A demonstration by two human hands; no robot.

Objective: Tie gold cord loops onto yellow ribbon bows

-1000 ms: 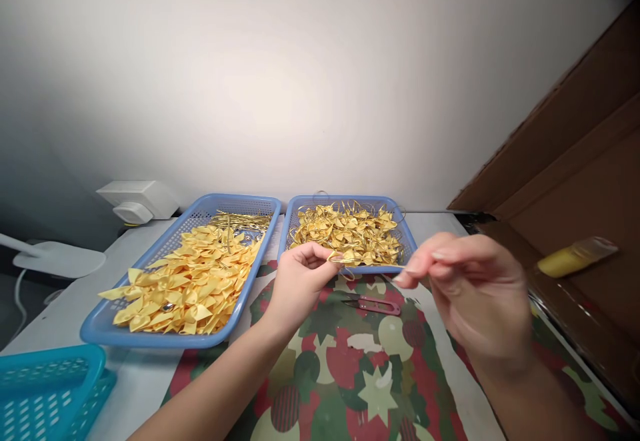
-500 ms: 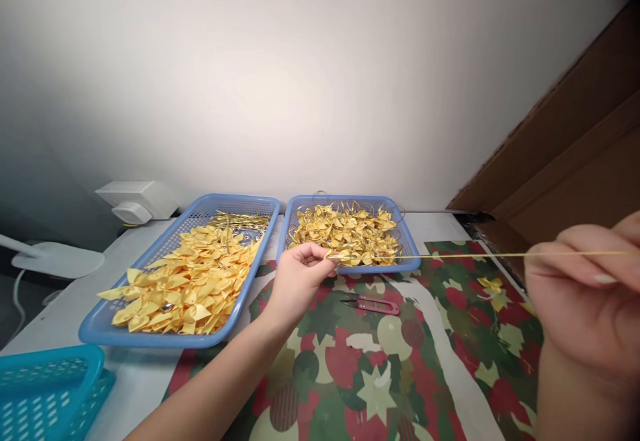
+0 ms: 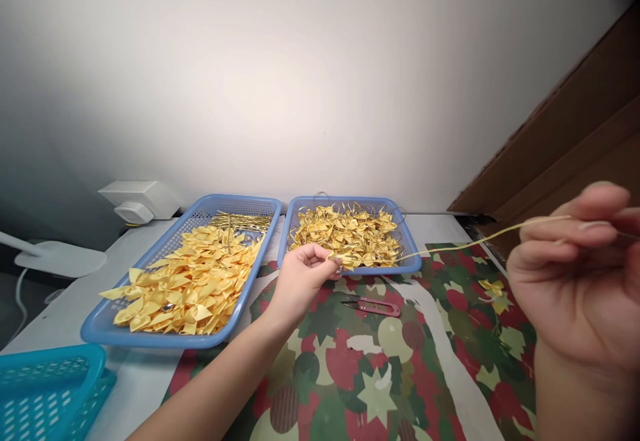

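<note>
A bow is kept pinched in the fingertips of the left hand mid-frame, right at the near rim of the right-side tray. A cord is stretched from it to the right hand at the right edge, clamped between thumb and finger. Snips are laid just below.

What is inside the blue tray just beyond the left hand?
The blue tray holds a heap of yellow bows with gold loops. The heap covers its floor, so anything beneath is hidden; the left hand covers part of the near rim.
</note>
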